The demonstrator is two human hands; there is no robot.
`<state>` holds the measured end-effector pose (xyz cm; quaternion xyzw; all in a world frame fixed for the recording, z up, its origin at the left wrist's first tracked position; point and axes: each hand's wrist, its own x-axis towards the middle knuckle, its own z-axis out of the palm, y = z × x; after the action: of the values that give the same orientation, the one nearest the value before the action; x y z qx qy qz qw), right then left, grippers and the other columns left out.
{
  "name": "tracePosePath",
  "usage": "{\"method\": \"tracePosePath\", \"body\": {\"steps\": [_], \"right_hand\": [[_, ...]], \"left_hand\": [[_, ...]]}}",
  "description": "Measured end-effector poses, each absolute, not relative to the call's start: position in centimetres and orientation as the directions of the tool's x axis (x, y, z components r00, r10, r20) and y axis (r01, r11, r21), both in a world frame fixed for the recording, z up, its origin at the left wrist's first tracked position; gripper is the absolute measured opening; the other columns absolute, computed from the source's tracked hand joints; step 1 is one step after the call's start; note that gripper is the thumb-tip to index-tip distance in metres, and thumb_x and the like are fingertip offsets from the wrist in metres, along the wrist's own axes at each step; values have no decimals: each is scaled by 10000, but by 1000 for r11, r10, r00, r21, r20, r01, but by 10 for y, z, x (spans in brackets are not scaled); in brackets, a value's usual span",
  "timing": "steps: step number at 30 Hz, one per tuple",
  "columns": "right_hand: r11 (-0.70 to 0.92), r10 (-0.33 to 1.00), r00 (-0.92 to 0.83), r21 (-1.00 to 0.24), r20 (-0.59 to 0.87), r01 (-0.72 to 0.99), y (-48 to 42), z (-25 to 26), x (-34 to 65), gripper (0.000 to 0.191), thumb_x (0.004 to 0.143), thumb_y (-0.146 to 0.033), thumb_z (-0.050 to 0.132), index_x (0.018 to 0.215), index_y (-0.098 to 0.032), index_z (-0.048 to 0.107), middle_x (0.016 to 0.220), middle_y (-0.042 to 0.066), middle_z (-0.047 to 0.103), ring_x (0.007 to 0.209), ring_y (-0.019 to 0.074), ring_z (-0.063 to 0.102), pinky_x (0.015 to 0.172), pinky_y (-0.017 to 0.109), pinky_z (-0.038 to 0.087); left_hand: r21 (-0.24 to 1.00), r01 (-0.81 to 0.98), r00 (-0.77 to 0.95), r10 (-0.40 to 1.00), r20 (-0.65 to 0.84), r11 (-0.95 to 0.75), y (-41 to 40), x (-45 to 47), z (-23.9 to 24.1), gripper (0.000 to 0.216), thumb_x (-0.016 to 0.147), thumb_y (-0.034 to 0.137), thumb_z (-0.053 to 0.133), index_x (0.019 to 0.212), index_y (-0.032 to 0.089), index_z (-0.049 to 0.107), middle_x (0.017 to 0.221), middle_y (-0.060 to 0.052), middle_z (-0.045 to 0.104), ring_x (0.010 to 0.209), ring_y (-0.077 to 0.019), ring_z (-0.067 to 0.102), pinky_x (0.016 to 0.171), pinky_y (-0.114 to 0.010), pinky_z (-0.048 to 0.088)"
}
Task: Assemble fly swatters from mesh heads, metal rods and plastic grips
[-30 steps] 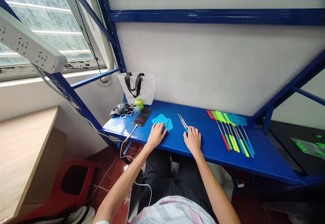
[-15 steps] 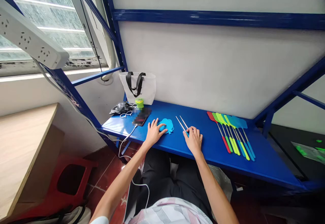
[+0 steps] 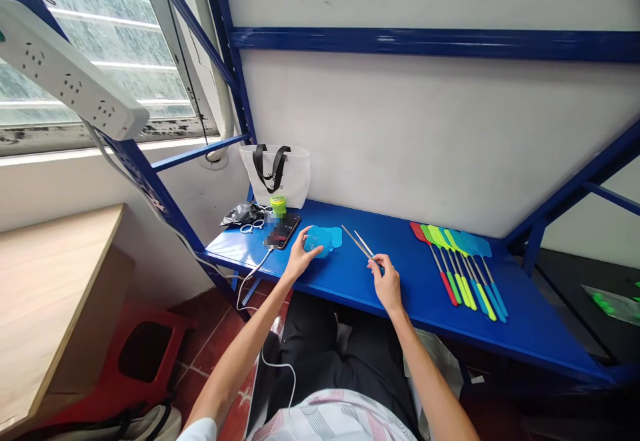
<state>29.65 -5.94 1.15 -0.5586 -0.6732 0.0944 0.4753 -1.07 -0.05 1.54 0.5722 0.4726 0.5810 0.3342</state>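
My left hand grips the near edge of a light blue swatter head and lifts it off the blue shelf. More light blue heads lie under it. My right hand pinches the blue handle end of two thin metal rods, which point away to the upper left, raised slightly above the shelf.
A row of several finished fly swatters in red, green and blue lies at the right. A phone on a white cable, scissors, a green-lidded jar, a white tote bag and a black bag sit at the left. A power strip hangs upper left.
Both hands have risen from lying flat on the shelf. The left one has picked up a swatter head; the right one has closed on the rods' handle and lifted them.
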Motion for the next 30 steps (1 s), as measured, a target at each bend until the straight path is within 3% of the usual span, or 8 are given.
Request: {"method": "tracePosePath", "body": {"steps": [4, 8, 12, 20, 25, 30], "right_hand": [[383, 872, 4, -687, 490, 618, -66, 13, 299, 399, 1165, -581, 474, 1264, -292, 731, 1039, 62, 856, 910, 277, 822, 788, 369, 601], [450, 830, -92, -563, 550, 693, -68, 16, 295, 408, 1154, -592, 521, 1182, -317, 821, 1175, 69, 863, 1033, 299, 830, 865, 393, 621], [439, 807, -87, -494, 584, 750, -68, 16, 293, 427, 1161, -582, 512, 1171, -321, 849, 1146, 72, 869, 1025, 303, 833, 861, 403, 623], [428, 816, -56, -536, 575, 728, -69, 18, 295, 460, 1155, -597, 512, 1185, -311, 871, 1152, 83, 872, 1048, 312, 832, 888, 413, 646], [436, 804, -66, -512, 591, 740, -68, 16, 296, 471, 1155, -601, 516, 1158, -312, 887, 1146, 81, 875, 1038, 307, 828, 881, 410, 630], [435, 778, -93, -426, 621, 793, -69, 16, 296, 478, 1175, -581, 493, 1172, -286, 869, 1094, 93, 858, 1025, 289, 799, 863, 392, 560]], "left_hand": [[957, -181, -192, 963, 192, -227, -3, -10, 22, 828, 832, 606, 936, 1473, 205, 599, 1114, -96, 750, 691, -189, 726, 602, -329, 618], [936, -271, -183, 967, 178, -224, -6, -10, 27, 987, 793, 565, 982, 1592, 258, 490, 1066, -46, 734, 522, -103, 639, 451, -242, 521], [925, -306, -232, 960, 156, -224, -7, -9, 29, 1075, 730, 497, 1038, 1633, 271, 500, 1132, -52, 722, 567, -83, 611, 428, -218, 499], [912, -342, -232, 961, 153, -228, -9, -9, 36, 1013, 716, 468, 1047, 1603, 237, 617, 1183, -86, 737, 671, -100, 595, 449, -206, 480], [916, -333, -184, 968, 171, -225, -9, -10, 34, 966, 750, 481, 1029, 1589, 230, 622, 1121, -70, 730, 647, -91, 566, 455, -206, 473], [916, -305, -215, 956, 201, -262, -8, -11, 31, 1041, 719, 483, 1049, 1613, 302, 547, 1169, -59, 721, 669, -105, 610, 465, -202, 488]]}}
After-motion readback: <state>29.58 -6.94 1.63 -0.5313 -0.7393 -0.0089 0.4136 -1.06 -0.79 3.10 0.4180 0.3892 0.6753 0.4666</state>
